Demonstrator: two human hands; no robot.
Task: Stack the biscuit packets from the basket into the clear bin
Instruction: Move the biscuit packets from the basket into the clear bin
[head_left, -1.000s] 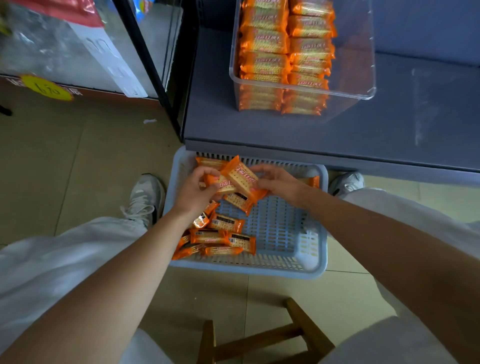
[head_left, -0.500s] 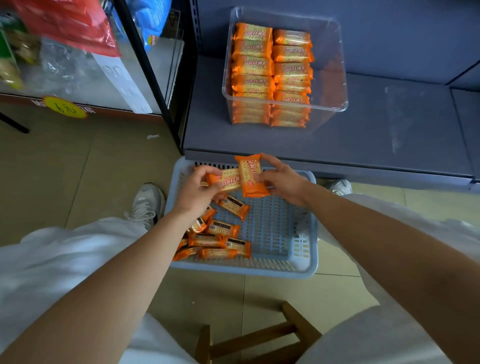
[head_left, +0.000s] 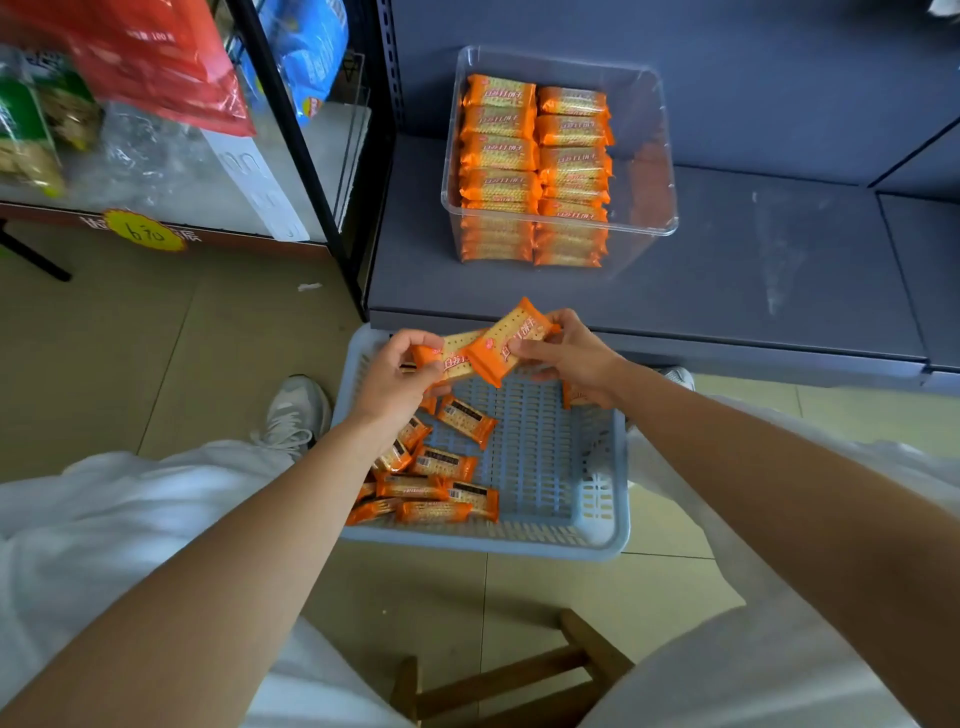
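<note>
A pale blue basket (head_left: 597, 540) stands on the floor between my feet, with several orange biscuit packets (head_left: 441, 462) lying along its left side. Above its far edge my left hand (head_left: 395, 379) pinches one biscuit packet (head_left: 452, 358) by its end. My right hand (head_left: 571, 353) grips a second packet (head_left: 506, 343), tilted and overlapping the first. On the grey shelf (head_left: 753, 291) beyond stands the clear bin (head_left: 649, 156), holding two stacked columns of orange packets (head_left: 535, 166) against its left side.
A black rack post (head_left: 291, 171) and a shelf with bagged snacks (head_left: 150, 57) stand at the left. My white-trousered legs flank the basket, a grey shoe (head_left: 296, 415) to its left. A wooden stool (head_left: 498, 680) sits just in front of me.
Both hands have lifted their packets slightly, up toward the shelf edge. The right-hand packet has turned from upright to slanted across the left one. The view has tilted up, showing the whole bin.
</note>
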